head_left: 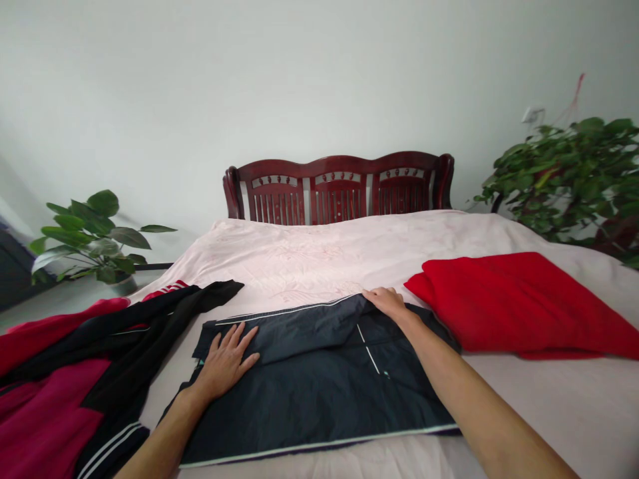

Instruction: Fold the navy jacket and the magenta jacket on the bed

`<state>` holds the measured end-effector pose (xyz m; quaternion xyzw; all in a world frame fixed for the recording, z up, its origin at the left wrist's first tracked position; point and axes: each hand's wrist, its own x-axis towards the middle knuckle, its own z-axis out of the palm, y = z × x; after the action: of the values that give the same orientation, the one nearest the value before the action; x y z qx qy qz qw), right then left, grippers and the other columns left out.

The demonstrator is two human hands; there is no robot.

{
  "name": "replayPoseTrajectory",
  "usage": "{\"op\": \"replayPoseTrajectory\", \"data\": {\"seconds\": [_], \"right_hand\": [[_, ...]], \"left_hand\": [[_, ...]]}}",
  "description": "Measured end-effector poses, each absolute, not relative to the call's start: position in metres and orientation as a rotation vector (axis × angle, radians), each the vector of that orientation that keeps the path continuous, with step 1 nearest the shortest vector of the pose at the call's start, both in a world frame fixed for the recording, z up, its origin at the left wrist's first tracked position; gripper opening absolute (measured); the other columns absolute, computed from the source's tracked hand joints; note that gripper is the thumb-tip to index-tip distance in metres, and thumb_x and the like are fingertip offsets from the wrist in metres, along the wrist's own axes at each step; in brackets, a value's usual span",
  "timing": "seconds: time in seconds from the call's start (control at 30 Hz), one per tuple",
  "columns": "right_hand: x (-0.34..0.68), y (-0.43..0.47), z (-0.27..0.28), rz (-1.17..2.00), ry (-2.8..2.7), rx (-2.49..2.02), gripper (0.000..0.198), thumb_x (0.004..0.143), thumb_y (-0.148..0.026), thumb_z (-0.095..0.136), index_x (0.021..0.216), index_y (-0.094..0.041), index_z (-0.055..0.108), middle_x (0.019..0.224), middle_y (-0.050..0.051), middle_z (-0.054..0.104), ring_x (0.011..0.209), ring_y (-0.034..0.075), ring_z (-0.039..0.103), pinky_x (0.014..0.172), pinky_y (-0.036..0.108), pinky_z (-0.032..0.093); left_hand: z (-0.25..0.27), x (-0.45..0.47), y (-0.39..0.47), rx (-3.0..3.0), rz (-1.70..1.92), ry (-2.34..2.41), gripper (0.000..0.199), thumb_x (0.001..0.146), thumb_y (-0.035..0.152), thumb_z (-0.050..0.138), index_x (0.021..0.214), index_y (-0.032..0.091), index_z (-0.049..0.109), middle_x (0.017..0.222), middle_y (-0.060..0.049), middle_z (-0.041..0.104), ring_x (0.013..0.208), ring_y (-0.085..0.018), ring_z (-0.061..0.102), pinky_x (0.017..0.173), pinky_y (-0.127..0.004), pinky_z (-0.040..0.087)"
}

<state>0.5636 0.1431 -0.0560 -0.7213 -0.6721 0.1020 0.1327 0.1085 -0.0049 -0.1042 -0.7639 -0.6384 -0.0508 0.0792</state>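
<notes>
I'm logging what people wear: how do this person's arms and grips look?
The left forearm and right forearm are bare where they show: no sleeve, watch or bracelet. The left grip and right grip are ungloved human hands with no ring that I can see.

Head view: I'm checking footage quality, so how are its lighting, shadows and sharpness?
Head view: soft light, a faint shadow behind the left-hand plant, slight sheen on the headboard; head view again: the right-hand plant looks smeared, while folds in the dark garment are readable.
</notes>
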Motion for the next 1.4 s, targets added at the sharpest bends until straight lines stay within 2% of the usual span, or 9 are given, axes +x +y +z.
{"op": "replayPoseTrajectory", "data": {"seconds": [0.2,0.47,0.57,0.7,0.8,0.93,1.1,1.2,1.4], "right_hand": [[0.559,0.141,-0.063,0.218,-1.944,-2.109,0.063,0.092,-0.064,0.035,0.099,-0.019,0.077,0.112,0.015,0.071,0.115,0.033,0.057,0.093,0.044,0.041],[0.580,0.125,-0.066,0.018,-2.020,-1.986,0.035,0.089,-0.051,0.053,0.086,-0.024,0.075,0.111,0.008,0.069,0.113,0.029,0.054,0.097,0.041,0.039],[0.570,0.121,-0.060,-0.068,-1.960,-1.986,0.036,0.094,-0.040,0.045,0.105,-0.019,0.072,0.116,0.014,0.067,0.117,0.031,0.052,0.101,0.045,0.037],[0.538,0.113,-0.060,-0.128,-2.060,-1.813,0.048,0.099,-0.036,0.032,0.139,-0.017,0.052,0.148,0.011,0.048,0.141,0.027,0.031,0.116,0.043,0.020],[0.530,0.105,-0.071,0.006,-2.262,-1.687,0.049,0.098,-0.043,0.038,0.142,-0.026,0.049,0.150,0.003,0.048,0.143,0.021,0.032,0.120,0.041,0.015],[0.562,0.104,-0.081,0.174,-2.261,-1.754,0.049,0.094,-0.042,0.044,0.140,-0.024,0.052,0.150,0.007,0.048,0.145,0.026,0.031,0.120,0.049,0.012],[0.612,0.121,-0.067,0.402,-2.119,-1.761,0.044,0.093,-0.029,0.046,0.131,-0.016,0.062,0.142,0.012,0.056,0.135,0.025,0.048,0.114,0.039,0.032],[0.632,0.130,-0.059,0.500,-2.001,-1.726,0.042,0.089,-0.020,0.046,0.126,-0.014,0.065,0.132,0.011,0.064,0.123,0.021,0.058,0.107,0.031,0.041],[0.640,0.135,-0.063,0.531,-1.822,-1.703,0.046,0.082,-0.012,0.051,0.125,-0.012,0.066,0.125,0.011,0.068,0.113,0.019,0.065,0.099,0.029,0.048]], "left_hand": [[-0.099,0.108,-0.006,-2.312,-0.140,-1.917,0.062,0.095,0.058,0.038,0.152,0.032,0.035,0.159,-0.011,0.034,0.147,-0.031,0.029,0.117,-0.054,0.021],[-0.099,0.109,-0.007,-2.315,-0.139,-1.900,0.062,0.095,0.057,0.038,0.152,0.031,0.035,0.160,-0.011,0.033,0.147,-0.032,0.028,0.116,-0.054,0.020],[-0.100,0.110,-0.006,-2.303,-0.127,-1.882,0.062,0.095,0.056,0.038,0.152,0.031,0.036,0.159,-0.013,0.034,0.146,-0.032,0.030,0.115,-0.054,0.021],[-0.102,0.109,-0.005,-2.289,-0.122,-1.872,0.062,0.095,0.056,0.039,0.152,0.031,0.036,0.158,-0.014,0.035,0.145,-0.033,0.031,0.114,-0.055,0.022],[-0.103,0.108,-0.005,-2.298,-0.139,-1.869,0.062,0.095,0.057,0.038,0.151,0.032,0.036,0.158,-0.013,0.036,0.145,-0.032,0.031,0.115,-0.054,0.022],[-0.101,0.108,-0.006,-2.304,-0.139,-1.885,0.061,0.095,0.056,0.039,0.151,0.032,0.037,0.158,-0.011,0.035,0.146,-0.030,0.031,0.115,-0.052,0.023],[-0.087,0.111,-0.005,-2.347,-0.152,-2.055,0.054,0.097,0.049,0.037,0.148,0.031,0.042,0.159,-0.009,0.035,0.147,-0.030,0.029,0.116,-0.055,0.021],[-0.071,0.133,-0.002,-2.311,-0.329,-2.196,0.050,0.096,0.050,0.037,0.137,0.029,0.056,0.151,-0.007,0.048,0.143,-0.031,0.036,0.114,-0.055,0.027],[-0.037,0.251,0.003,-2.524,-0.910,-2.065,0.033,0.090,0.045,0.051,0.107,0.025,0.071,0.115,-0.004,0.071,0.111,-0.023,0.062,0.099,-0.035,0.045]]}}
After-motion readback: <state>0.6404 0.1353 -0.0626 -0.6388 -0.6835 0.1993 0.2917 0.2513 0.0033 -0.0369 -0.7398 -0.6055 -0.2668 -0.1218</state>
